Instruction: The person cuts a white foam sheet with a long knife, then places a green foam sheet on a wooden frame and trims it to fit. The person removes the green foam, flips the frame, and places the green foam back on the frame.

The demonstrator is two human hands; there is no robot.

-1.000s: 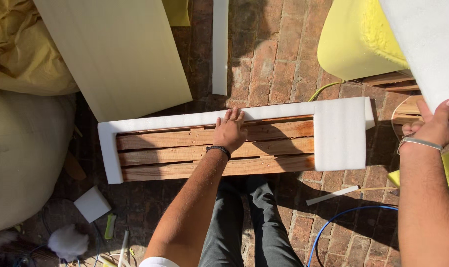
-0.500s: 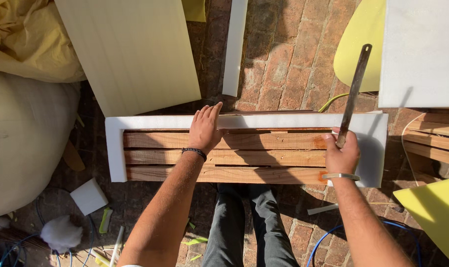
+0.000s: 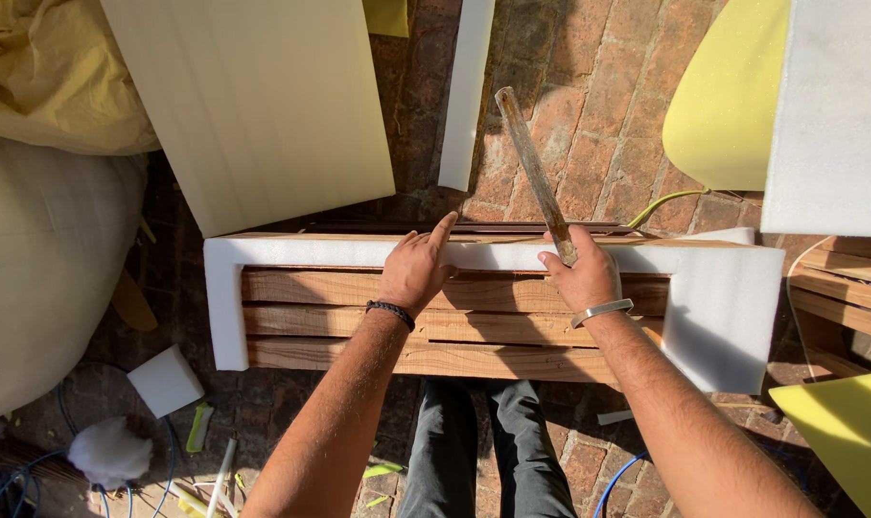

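A slatted wooden frame [image 3: 474,326] lies across the brick floor in front of my legs. White foam [image 3: 723,307] wraps its far edge and both ends. My left hand [image 3: 416,271] lies flat on the foam strip along the far edge, fingers together. My right hand [image 3: 581,273] grips a long narrow blade with a rusty look [image 3: 533,173]. The blade slants up and to the left from my fist, over the far edge of the frame.
A big white foam sheet [image 3: 253,105] and a narrow foam strip [image 3: 466,91] lie beyond the frame. Yellow foam [image 3: 718,105] and another white sheet [image 3: 833,115] are at upper right. A pale bag [image 3: 42,278] is at left, scraps and a blue cable at lower left.
My right hand has slid left along the frame with the blade, whose tip now leans left. My left hand has moved right. The two hands are now close together.
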